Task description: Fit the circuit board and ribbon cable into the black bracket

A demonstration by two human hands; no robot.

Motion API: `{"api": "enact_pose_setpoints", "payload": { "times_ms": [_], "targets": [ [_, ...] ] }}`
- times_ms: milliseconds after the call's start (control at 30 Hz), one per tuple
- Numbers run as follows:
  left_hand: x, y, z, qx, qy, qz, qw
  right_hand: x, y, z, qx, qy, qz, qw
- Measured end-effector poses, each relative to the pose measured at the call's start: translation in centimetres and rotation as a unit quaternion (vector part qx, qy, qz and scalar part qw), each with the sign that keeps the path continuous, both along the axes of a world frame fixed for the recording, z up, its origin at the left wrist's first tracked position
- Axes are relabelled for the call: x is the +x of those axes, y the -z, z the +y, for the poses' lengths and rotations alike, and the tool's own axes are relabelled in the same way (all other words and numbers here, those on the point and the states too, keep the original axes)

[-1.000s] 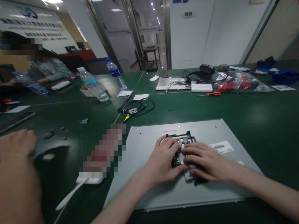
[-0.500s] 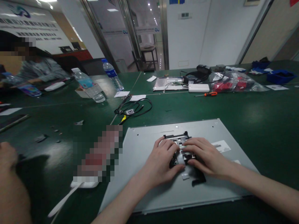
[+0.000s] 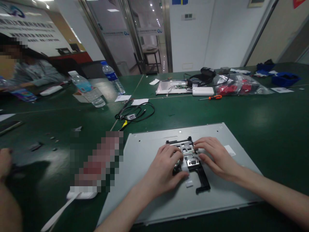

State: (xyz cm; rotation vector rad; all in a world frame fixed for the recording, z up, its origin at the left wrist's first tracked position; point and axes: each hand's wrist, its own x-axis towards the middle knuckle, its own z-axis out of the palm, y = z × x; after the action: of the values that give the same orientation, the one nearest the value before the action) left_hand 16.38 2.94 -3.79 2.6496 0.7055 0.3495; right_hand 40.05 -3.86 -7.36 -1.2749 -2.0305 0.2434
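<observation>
A large grey metal-backed panel (image 3: 138, 164) lies flat before me. On its middle sits a black plastic frame (image 3: 202, 177) carrying a circuit board and a silvery metal plate with a connector (image 3: 192, 162). My left hand (image 3: 163, 167) grips the frame's left side, fingers curled over the board and thumb beside a flat white ribbon cable (image 3: 189, 183). Part of the board is hidden under those fingers. My right hand (image 3: 216, 158) is at the frame's right edge, its fingers stretched out and apart, fingertips touching or just beside the edge.
Left of the panel lies a phone-like item (image 3: 96, 164), blurred out, with a white strap. Black cables (image 3: 137, 111), an orange screwdriver (image 3: 214, 97), water bottles (image 3: 88, 90) and a plastic bag (image 3: 243, 85) lie beyond. Another person's arm (image 3: 7, 193) is at left.
My right hand has drawn back to the right from the middle of the board, uncovering the metal plate and connector. My left hand stays on the frame. The view has shifted slightly.
</observation>
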Motion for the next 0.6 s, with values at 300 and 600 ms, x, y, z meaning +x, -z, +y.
{"api": "enact_pose_setpoints", "payload": {
  "times_ms": [300,600],
  "targets": [
    [-0.07,0.21,0.01,-0.031,0.021,-0.027,0.999,-0.22,-0.25,-0.16,-0.013,-0.015,0.006,1.0],
    [-0.07,0.57,0.03,-0.014,0.026,-0.033,0.999,-0.53,-0.26,-0.24,-0.023,-0.046,-0.01,0.999]
  ]
}}
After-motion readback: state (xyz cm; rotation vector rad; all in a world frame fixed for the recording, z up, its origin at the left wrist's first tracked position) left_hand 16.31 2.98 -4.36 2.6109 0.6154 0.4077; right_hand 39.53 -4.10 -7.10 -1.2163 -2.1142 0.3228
